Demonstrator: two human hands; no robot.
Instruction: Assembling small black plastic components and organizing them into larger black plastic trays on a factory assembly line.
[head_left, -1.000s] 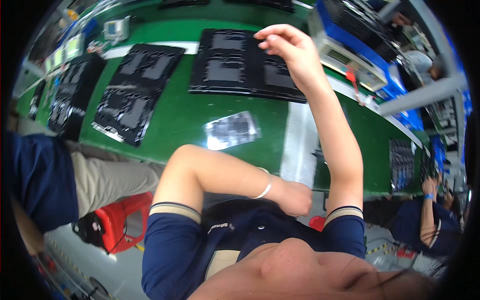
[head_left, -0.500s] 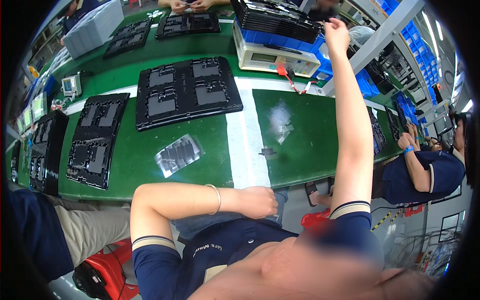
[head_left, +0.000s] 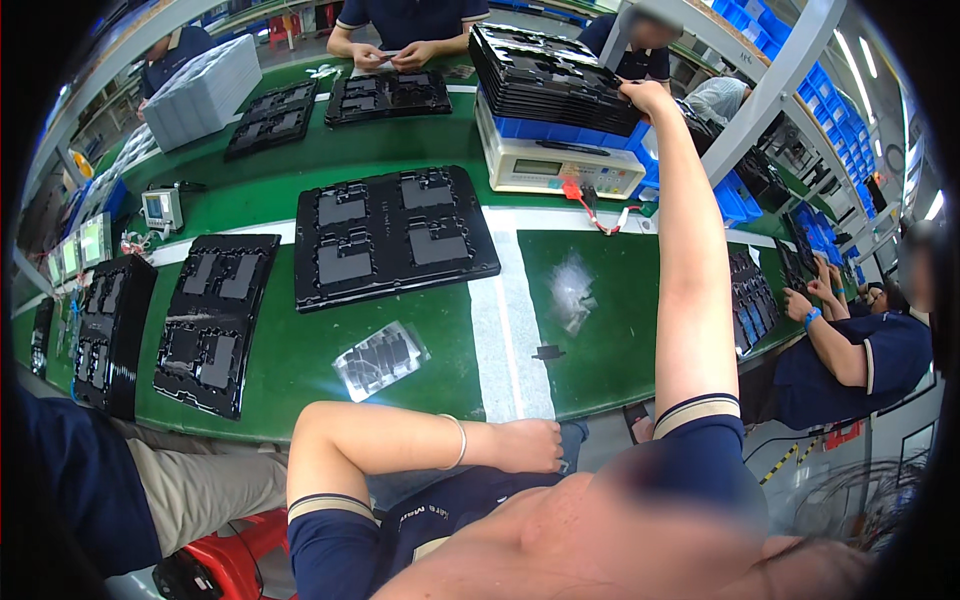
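Observation:
My right hand (head_left: 645, 97) is stretched far across the green table, its fingers curled on the right edge of a stack of black moulded trays (head_left: 545, 62). The stack sits on blue bins (head_left: 560, 128) above a white bench instrument (head_left: 555, 170). My left hand (head_left: 530, 445) rests at the near table edge by my lap, fingers curled, with nothing visible in it. A large black tray (head_left: 395, 235) lies flat in front of me. A clear bag of dark parts (head_left: 380, 360) lies nearer.
More black trays (head_left: 212, 320) lie to the left, and a grey stack (head_left: 205, 90) stands at the back left. A clear film scrap (head_left: 572, 290) and a small black part (head_left: 547, 352) lie on the belt. One person (head_left: 400, 30) works opposite and another (head_left: 860, 350) to my right.
My right hand has reached farther out, from above the flat trays to the tray stack on the blue bins. The view has shifted with it. My left hand has stayed put.

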